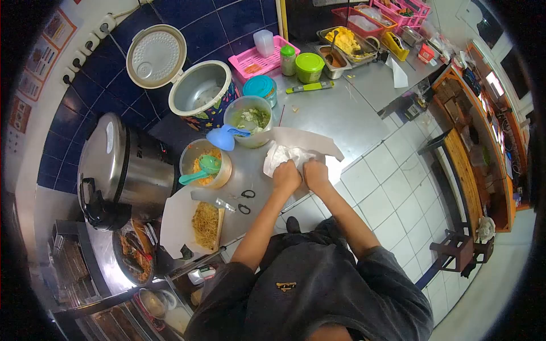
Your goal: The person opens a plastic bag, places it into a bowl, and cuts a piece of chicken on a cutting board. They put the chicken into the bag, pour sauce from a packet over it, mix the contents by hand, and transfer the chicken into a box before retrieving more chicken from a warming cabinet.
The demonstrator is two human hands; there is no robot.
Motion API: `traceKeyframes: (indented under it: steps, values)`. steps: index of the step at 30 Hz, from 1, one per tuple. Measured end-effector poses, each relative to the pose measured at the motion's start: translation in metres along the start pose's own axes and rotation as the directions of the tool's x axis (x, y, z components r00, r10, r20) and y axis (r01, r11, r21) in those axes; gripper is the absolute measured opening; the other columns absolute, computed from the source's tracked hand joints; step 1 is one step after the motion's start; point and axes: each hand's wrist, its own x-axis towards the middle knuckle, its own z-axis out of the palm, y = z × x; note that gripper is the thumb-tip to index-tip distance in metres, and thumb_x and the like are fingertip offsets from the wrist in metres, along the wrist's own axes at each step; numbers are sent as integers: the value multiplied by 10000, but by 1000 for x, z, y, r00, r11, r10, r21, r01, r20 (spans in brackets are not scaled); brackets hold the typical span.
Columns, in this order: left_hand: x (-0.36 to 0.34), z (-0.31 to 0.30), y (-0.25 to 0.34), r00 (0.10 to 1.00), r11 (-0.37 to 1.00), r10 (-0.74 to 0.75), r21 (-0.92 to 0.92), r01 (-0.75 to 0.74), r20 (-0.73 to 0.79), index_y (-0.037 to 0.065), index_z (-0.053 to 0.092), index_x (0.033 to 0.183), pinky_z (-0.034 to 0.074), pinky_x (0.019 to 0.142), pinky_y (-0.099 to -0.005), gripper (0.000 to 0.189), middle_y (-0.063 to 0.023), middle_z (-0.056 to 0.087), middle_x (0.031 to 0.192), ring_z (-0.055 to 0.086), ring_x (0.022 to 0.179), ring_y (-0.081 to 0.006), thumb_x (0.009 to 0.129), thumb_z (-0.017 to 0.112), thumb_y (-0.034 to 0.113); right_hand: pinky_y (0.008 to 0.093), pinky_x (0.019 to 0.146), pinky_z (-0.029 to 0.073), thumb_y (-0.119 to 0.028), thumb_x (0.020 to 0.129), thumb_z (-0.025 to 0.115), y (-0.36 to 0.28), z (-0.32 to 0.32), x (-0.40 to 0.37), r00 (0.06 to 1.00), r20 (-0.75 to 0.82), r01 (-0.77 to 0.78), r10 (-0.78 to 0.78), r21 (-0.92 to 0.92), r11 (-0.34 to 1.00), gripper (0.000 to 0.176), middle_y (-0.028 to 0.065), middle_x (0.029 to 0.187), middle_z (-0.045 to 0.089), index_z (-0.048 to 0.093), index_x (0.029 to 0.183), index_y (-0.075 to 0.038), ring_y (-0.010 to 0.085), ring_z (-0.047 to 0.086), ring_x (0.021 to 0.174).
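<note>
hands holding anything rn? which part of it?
The left hand and right hand both have a grip on the crumpled white paper, at its near edge, on the counter.

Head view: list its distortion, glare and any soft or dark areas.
Head view: strong fisheye, the blue tiled wall and floor tiles bow, corners vignetted black; head view: soft, even light, pale glare on the steel counter and steel urn; head view: left hand and right hand on the white paper are sharp, the shelves at the right edge smeared.
</note>
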Motion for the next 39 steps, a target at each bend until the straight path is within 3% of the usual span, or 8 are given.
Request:
traceKeyframes:
  steps: [7,14,18,25,29,31,35,39]
  values:
    - [-8,12,1,994,1000,-9,5,10,-112,1,690,970,528,855,-490,248,-225,592,1102,580,1062,-391,826,673,202,354,773,557,-188,835,636,2,16,-4,966,-251,27,-62,-141,990,120,144,1001,680,718,843,-100,268,678,903]
    - [-5,8,-1,998,999,-40,-4,39,-52,8,702,988,514,898,-468,277,-221,552,1173,522,1134,-390,818,694,226,427,968,448,-224,804,660,30,-1,-1,964,-6,267,-267,24,963,182,164,917,653,715,833,-54,356,624,929]
    - [0,24,-8,992,999,-38,-22,35,-121,1,704,959,521,885,-460,261,-232,565,1156,525,1126,-394,800,707,208,461,968,450,-126,778,673,33,-2,-6,895,-324,357,-306,108,928,158,157,941,614,666,892,-16,334,601,973]
    - [-11,16,7,958,958,-286,-42,285,-17,64,738,1017,523,861,-438,317,-180,641,1146,603,1085,-334,754,730,242,452,890,472,-120,702,674,53,5,25,811,-104,578,-576,-16,816,145,151,879,621,671,822,-39,343,606,908]
    - [-2,39,0,928,917,-373,-155,367,-9,113,747,1047,492,898,-564,360,-151,657,1156,593,1150,-317,727,737,277,472,798,477,-78,711,654,47,-3,33,717,-281,677,-638,64,733,67,148,826,625,624,759,-42,351,606,833]
    - [-33,2,14,933,900,-359,-271,342,-15,29,698,1081,509,925,-460,443,-220,643,1147,592,1115,-353,725,725,291,477,783,472,-100,776,656,51,-6,35,675,-275,712,-685,-3,702,65,160,862,652,635,814,-51,368,622,854]
    - [-90,5,1,876,897,-201,-441,-14,-438,20,647,1067,509,891,-479,306,-210,629,1090,585,1089,-384,853,657,238,441,746,487,-94,858,657,21,-44,-4,638,-446,742,-628,141,655,78,161,863,652,633,850,-20,361,619,809]
    - [-211,1,-27,735,895,-293,-447,-15,-611,5,628,1033,511,861,-487,239,-204,634,1019,608,1016,-396,882,627,190,389,731,493,-73,905,634,-49,-38,-71,684,-439,728,-583,467,503,97,143,786,628,629,842,1,299,623,749]
